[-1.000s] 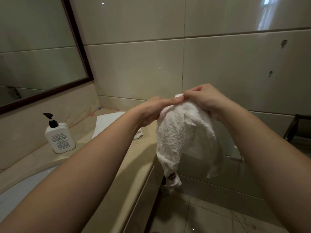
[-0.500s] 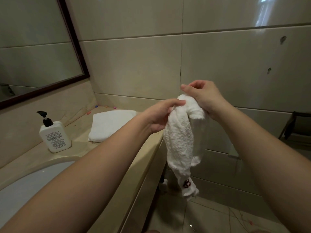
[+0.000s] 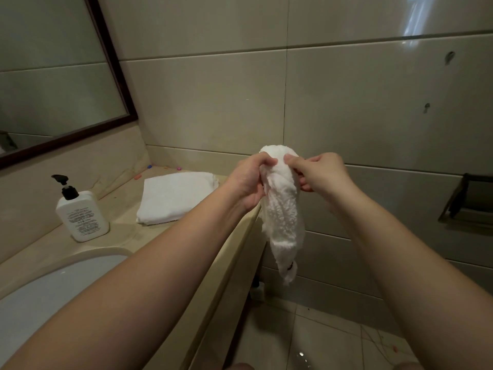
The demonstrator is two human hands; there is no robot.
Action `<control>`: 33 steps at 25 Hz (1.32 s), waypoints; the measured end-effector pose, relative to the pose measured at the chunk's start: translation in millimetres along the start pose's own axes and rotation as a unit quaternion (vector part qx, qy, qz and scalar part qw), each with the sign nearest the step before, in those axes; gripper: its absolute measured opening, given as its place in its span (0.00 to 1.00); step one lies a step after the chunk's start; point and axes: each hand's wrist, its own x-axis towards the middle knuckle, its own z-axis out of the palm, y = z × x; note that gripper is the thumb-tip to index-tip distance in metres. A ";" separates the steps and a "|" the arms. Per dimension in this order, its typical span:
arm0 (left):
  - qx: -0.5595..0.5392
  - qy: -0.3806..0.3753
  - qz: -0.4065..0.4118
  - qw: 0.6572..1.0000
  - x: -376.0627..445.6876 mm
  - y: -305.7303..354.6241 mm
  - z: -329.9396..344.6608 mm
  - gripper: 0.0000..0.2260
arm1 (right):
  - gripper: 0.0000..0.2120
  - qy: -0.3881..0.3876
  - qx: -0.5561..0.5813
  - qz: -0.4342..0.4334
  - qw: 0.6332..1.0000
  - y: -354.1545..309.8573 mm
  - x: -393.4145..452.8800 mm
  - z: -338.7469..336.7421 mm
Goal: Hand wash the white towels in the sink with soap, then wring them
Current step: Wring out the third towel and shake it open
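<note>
beige tiled wall (image 3: 346, 102), dark-framed mirror (image 3: 53, 76), tiled floor (image 3: 320, 337)

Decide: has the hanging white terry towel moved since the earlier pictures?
Yes. The hanging white terry towel has bunched narrower and hangs closer to the beige stone counter edge.

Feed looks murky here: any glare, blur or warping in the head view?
Head view: dim, greenish light; window glare on the upper-right wall tiles; wide-angle bending of tile lines and forearms; the wrung towel and both hands, left hand, right hand, reasonably sharp.
</note>
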 end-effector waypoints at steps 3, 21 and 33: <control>0.079 0.034 0.017 0.996 3.9 -1.3 -4.9 0.11 | 0.08 -0.016 0.040 0.022 0.999 2.3 3.2 1.8; -0.047 0.035 -0.049 0.997 10.5 -4.7 -1.3 0.16 | 0.11 -0.127 0.203 0.157 0.958 3.4 18.6 0.0; 0.055 0.301 0.136 0.942 41.3 31.4 -98.5 0.12 | 0.07 0.021 0.206 0.069 0.976 1.9 58.5 -69.0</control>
